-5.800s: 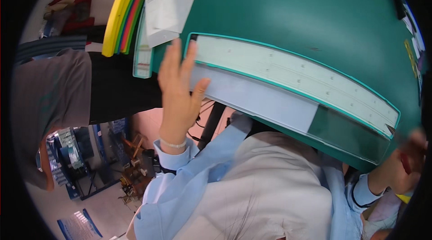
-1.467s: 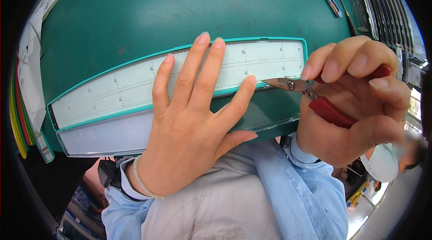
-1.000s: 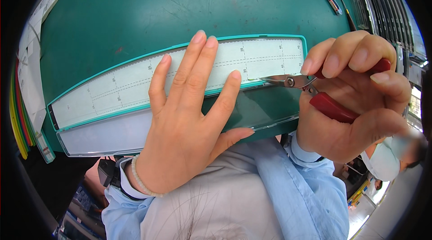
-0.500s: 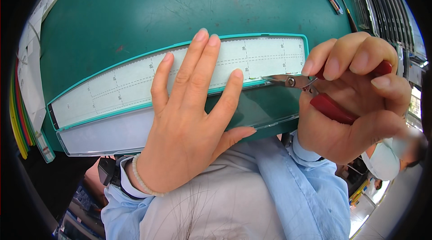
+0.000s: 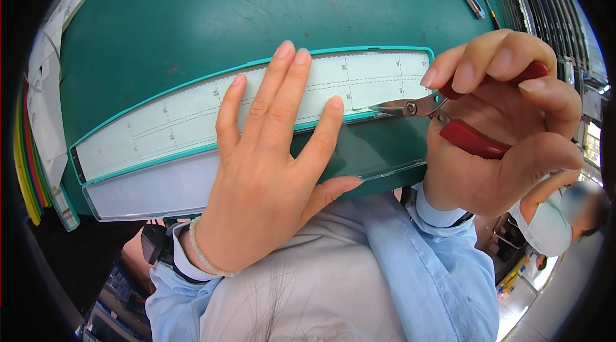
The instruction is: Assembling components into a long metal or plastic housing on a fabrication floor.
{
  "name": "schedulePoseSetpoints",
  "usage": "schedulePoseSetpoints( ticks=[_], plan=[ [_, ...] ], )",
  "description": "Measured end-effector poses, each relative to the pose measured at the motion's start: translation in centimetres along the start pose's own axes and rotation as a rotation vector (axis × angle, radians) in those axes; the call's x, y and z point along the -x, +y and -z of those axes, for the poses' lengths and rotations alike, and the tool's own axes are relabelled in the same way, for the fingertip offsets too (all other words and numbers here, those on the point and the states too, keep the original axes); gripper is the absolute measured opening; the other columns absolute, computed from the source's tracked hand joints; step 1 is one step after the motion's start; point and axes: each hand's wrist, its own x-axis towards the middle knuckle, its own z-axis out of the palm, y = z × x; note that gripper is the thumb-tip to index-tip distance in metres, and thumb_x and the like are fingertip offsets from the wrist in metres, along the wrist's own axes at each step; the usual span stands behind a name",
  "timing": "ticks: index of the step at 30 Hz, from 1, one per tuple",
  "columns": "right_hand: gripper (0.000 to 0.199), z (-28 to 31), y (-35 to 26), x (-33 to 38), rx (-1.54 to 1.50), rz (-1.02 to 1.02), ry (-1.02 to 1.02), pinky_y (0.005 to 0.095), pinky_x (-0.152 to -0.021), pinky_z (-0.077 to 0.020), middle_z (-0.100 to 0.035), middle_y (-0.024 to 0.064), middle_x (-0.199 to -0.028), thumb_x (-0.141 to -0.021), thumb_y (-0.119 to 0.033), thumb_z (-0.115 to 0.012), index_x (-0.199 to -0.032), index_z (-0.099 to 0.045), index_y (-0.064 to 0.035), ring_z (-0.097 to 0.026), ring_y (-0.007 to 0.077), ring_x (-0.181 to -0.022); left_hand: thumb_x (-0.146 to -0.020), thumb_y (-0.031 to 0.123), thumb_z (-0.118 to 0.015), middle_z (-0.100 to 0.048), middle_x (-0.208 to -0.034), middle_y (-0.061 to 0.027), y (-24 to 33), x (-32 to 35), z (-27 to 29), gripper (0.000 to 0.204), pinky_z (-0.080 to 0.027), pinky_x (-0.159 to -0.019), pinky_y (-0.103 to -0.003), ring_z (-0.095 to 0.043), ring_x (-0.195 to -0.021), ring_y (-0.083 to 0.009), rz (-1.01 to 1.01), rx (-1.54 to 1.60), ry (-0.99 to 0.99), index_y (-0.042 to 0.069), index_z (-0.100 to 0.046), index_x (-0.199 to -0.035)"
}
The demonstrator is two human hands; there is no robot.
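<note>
Graduated white strip (image 5: 192,120), one only, lay along a teal-edged tray (image 5: 385,149) on the green bench (image 5: 256,2), at its near edge. The left hand (image 5: 269,169) was spread flat across it, fingers extended, evidently to keep it from shifting. The right hand (image 5: 507,124) was closed round one pair of red-handled pliers (image 5: 449,120), whose tips met the strip's lower edge beside the left forefinger.

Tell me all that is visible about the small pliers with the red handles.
The pliers are small, with slim grey metal jaws joined at a round pivot and glossy red handles, plastic by the look. The right hand grips the handles, fingers wrapped over them. The tool lies almost level, pointing to the person's left. Its tip, nearly closed, meets the pale scale strip beside the left hand.
</note>
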Motion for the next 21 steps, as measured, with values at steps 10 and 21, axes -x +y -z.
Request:
schedulePoseSetpoints(
  ticks=[10,21],
  plan=[
    [0.05,1.1,-0.3,0.4,-0.029,0.076,0.474,0.0376,-0.061,-0.0523,-0.057,0.0183,-0.095,-0.093,-0.056,-0.046,-0.098,-0.059,-0.0072,-0.056,0.0266,-0.079,-0.095,0.025,-0.055,-0.052,-0.133,-0.021,-2.4,5.3,4.1,0.043,-0.035,-0.105,-0.043,-0.045,-0.127,-0.039,0.406,-0.29,0.33,-0.002,-0.053,-0.129],
    [0.04,0.0,-1.0,0.1,-0.105,-0.008,0.497,0.0401,-0.074,-0.043,-0.054,0.0166,-0.097,-0.094,-0.043,-0.048,-0.093,-0.058,-0.005,-0.049,0.0266,-0.086,-0.092,0.006,-0.055,-0.05,-0.137,-0.0198,-10.0,16.5,7.9,0.035,-0.036,-0.105,-0.038,-0.048,-0.126,-0.0336,0.648,-0.449,0.342,-0.002,-0.055,-0.126]
  ],
)
